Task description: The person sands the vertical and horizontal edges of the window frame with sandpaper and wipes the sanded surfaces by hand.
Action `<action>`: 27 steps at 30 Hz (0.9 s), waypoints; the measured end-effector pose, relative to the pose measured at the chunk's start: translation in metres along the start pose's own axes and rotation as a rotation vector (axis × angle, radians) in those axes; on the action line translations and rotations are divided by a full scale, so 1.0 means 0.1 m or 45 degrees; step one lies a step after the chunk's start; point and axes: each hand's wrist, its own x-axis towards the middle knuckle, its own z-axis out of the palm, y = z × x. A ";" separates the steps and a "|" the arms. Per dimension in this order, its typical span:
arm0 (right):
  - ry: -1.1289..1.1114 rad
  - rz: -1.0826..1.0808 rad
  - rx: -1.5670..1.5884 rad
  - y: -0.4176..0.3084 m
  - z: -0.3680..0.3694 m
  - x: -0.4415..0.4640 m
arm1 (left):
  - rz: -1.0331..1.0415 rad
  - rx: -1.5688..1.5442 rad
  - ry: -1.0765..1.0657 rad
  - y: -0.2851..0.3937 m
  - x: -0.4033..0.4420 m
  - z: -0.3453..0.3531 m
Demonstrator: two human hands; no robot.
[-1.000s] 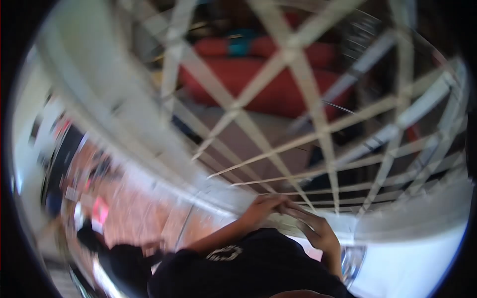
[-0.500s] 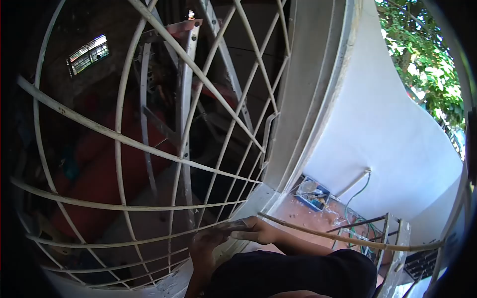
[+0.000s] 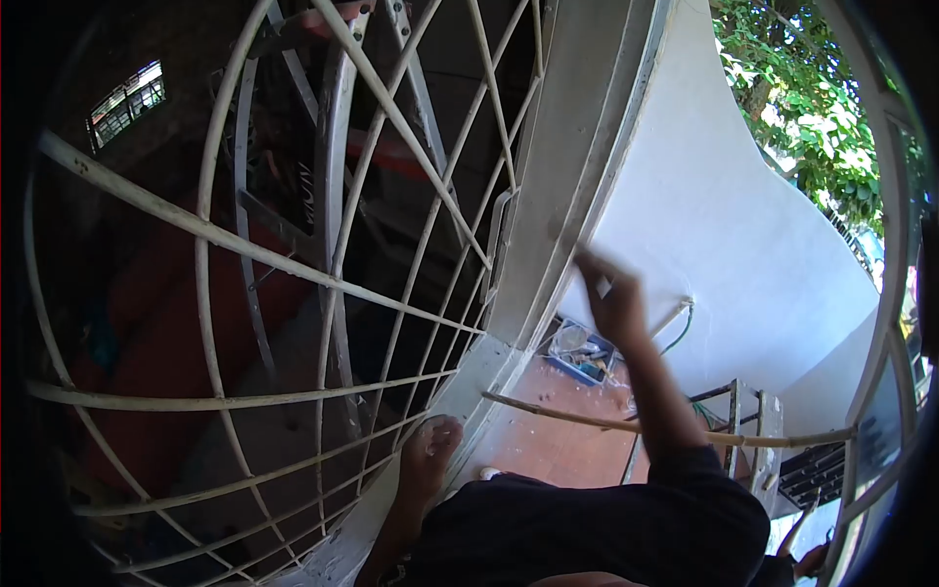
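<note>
Right hand (image 3: 613, 298) near frame (image 3: 567, 147) edge

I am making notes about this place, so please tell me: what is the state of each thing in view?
Left hand: partly curled, grip unclear
Right hand: raised, blurred, grip unclear
Grille: paint worn in spots
Stepladder: upright, legs spread
Blue crate: uncovered, holding things
Bamboo stick: reaching across to the window panel
Window panel: swung open

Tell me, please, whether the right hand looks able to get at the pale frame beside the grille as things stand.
Probably yes: the right hand appears right beside the pale frame, and nothing visible blocks the way between them, though blur hides whether they already touch.
</note>
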 end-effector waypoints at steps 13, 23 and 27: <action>0.313 -0.743 -1.475 0.74 -1.04 2.82 | -0.353 0.322 -0.037 -0.34 -0.28 -0.28; 0.136 -0.415 -1.648 0.52 -1.27 2.89 | -0.389 0.306 -0.021 -0.20 -0.13 -0.33; -0.274 -0.684 -1.554 1.05 -0.84 2.06 | -0.359 0.274 0.010 -0.19 -0.05 -0.38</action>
